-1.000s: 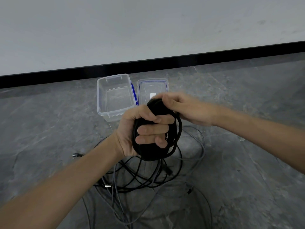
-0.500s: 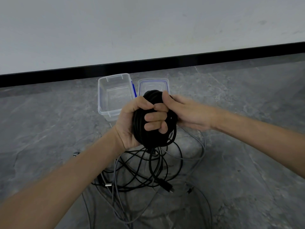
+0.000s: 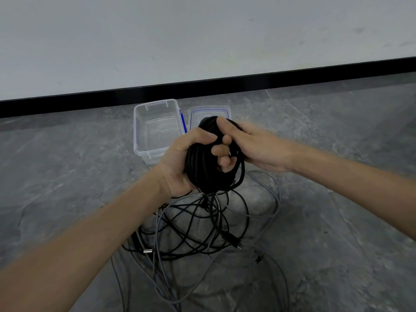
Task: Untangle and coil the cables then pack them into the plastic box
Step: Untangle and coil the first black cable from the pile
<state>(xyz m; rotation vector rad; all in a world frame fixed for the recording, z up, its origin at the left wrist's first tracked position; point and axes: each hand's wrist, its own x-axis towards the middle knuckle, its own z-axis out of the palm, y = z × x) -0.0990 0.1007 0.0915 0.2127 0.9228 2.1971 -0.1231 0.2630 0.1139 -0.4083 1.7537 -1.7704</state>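
We see two bare arms reaching out over a grey stone floor [image 3: 67,165]. The left hand [image 3: 180,161] grips a fat coil of black cable [image 3: 202,174], with its fingers curled through the middle of the loops. The right hand [image 3: 258,147] holds the same coil from the right side. Its thumb presses on the top of the loops and its other fingers go behind, where we cannot see them. The coil is up in the air, between the hands. A loose end of it hangs down to a messy pile of cables [image 3: 191,233] on the floor, right under the hands. In the pile are thin black cables and thin grey cables [image 3: 270,212], all crossed over each other. A black plug [image 3: 233,240] lies on the near right of the pile and a small silver plug [image 3: 147,251] lies on the near left. Past the hands, farther away, stands a clear plastic box [image 3: 157,134] with nothing in it. Its clear lid [image 3: 209,111] with a blue line lies flat just to the right of the box, partly hidden by the coil. Behind them we see a black strip [image 3: 247,83] along the bottom of a pale wall [image 3: 202,41].
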